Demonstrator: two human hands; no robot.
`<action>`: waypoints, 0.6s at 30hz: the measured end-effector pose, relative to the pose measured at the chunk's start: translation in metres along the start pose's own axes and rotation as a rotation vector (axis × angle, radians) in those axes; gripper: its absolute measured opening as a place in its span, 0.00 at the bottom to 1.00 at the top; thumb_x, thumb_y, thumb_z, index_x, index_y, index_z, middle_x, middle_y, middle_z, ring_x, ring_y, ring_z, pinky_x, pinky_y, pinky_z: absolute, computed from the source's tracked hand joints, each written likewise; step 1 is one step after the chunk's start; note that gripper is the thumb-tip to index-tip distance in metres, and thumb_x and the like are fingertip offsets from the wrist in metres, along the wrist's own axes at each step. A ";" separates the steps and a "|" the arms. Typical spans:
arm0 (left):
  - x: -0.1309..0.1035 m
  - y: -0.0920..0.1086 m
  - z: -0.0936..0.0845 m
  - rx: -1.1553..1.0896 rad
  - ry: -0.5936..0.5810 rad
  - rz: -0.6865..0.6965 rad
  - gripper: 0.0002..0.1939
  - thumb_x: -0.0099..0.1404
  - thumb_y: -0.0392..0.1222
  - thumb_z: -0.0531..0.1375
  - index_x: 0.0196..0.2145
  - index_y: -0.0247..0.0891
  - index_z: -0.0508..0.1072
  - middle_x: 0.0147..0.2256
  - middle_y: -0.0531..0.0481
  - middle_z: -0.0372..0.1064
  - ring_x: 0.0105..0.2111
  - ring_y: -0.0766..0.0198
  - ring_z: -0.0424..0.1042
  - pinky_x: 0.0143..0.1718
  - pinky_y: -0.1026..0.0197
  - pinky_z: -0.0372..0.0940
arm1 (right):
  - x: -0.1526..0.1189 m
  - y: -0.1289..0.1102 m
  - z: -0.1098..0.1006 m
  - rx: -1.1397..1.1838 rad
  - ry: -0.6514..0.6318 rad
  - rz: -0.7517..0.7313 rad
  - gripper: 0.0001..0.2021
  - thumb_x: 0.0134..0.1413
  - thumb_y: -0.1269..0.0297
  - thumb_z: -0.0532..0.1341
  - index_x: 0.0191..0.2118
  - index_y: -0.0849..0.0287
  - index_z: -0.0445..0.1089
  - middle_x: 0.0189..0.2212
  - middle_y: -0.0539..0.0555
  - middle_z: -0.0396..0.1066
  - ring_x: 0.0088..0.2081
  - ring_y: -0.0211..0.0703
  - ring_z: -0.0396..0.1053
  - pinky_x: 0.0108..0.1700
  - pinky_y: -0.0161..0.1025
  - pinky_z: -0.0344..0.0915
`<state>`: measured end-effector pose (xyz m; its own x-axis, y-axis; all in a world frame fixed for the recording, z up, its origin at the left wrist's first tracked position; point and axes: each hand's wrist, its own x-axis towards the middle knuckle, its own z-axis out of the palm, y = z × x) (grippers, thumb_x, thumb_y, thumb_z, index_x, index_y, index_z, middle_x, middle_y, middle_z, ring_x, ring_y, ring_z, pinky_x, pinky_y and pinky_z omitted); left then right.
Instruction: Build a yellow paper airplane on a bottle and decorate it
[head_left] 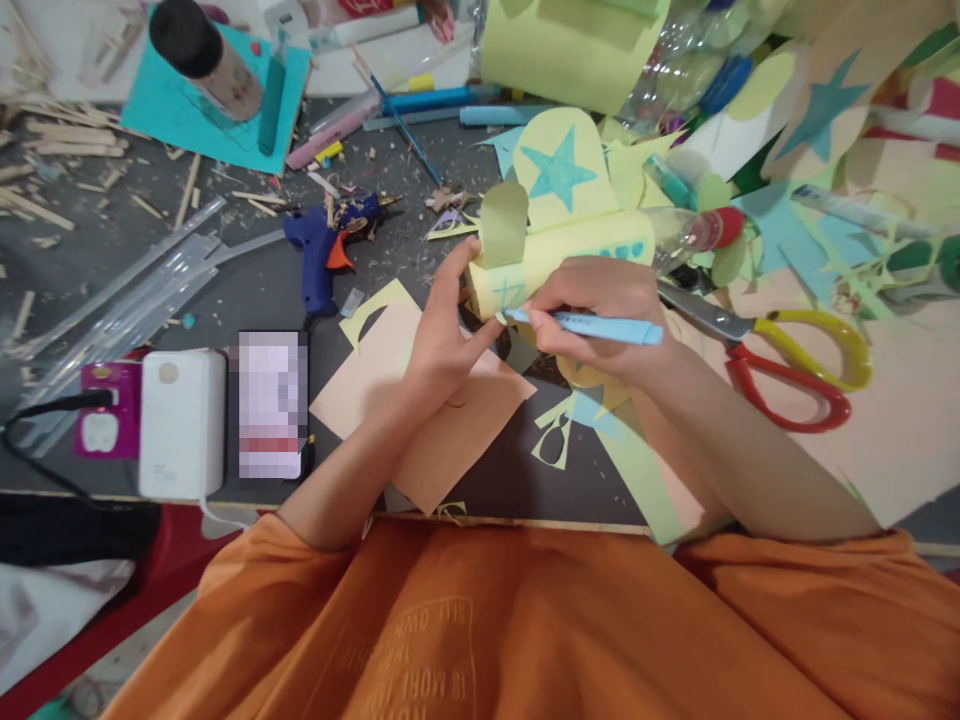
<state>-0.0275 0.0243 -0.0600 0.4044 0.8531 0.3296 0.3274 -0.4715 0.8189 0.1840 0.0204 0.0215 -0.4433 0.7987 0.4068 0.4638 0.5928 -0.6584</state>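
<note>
A plastic bottle (679, 232) with a red cap lies on its side, wrapped in yellow paper to form a toy airplane (540, 243). Its upright paper wing bears a blue star (559, 170), and small blue marks run along the body. My left hand (444, 345) steadies the wrapped end, thumb and fingers around it. In my right hand (592, 305) is a light blue marker (611, 328), its tip at the paper near a drawn blue star outline. The lower side of the airplane is partly hidden by my right hand.
Scissors (795, 365) with red and yellow handles lie right of my right hand. A blue glue gun (322, 245), glue sticks (142, 310), a phone (271, 400) and a white power bank (182, 423) sit left. Paper scraps and peach sheets (442, 430) surround the work.
</note>
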 end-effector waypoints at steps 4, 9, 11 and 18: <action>0.000 0.002 0.000 0.011 0.012 -0.018 0.37 0.70 0.61 0.57 0.68 0.52 0.44 0.70 0.40 0.52 0.69 0.46 0.58 0.63 0.46 0.66 | 0.000 -0.006 -0.003 0.149 0.055 0.065 0.14 0.63 0.56 0.60 0.25 0.51 0.66 0.21 0.49 0.69 0.22 0.40 0.63 0.24 0.41 0.61; -0.001 0.002 0.000 -0.016 -0.006 -0.033 0.36 0.71 0.58 0.57 0.69 0.53 0.44 0.70 0.41 0.50 0.70 0.46 0.56 0.64 0.46 0.65 | 0.000 -0.012 -0.004 0.252 0.265 0.171 0.12 0.63 0.54 0.63 0.29 0.51 0.69 0.22 0.47 0.71 0.22 0.38 0.65 0.23 0.40 0.64; -0.001 0.002 0.000 -0.024 -0.008 -0.041 0.37 0.71 0.56 0.57 0.69 0.54 0.43 0.71 0.43 0.49 0.71 0.46 0.55 0.65 0.45 0.64 | 0.000 -0.012 -0.003 0.259 0.256 0.174 0.12 0.63 0.54 0.63 0.30 0.51 0.70 0.22 0.47 0.71 0.22 0.38 0.66 0.25 0.40 0.65; -0.001 0.002 0.001 -0.033 0.012 -0.044 0.37 0.69 0.50 0.59 0.69 0.56 0.44 0.70 0.45 0.51 0.70 0.48 0.56 0.66 0.46 0.64 | 0.000 -0.012 -0.002 0.245 0.205 0.172 0.12 0.63 0.53 0.63 0.30 0.51 0.71 0.22 0.47 0.71 0.22 0.38 0.64 0.25 0.40 0.63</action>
<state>-0.0263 0.0221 -0.0592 0.3797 0.8756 0.2986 0.3160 -0.4262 0.8477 0.1804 0.0139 0.0307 -0.2000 0.9036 0.3789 0.3095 0.4252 -0.8505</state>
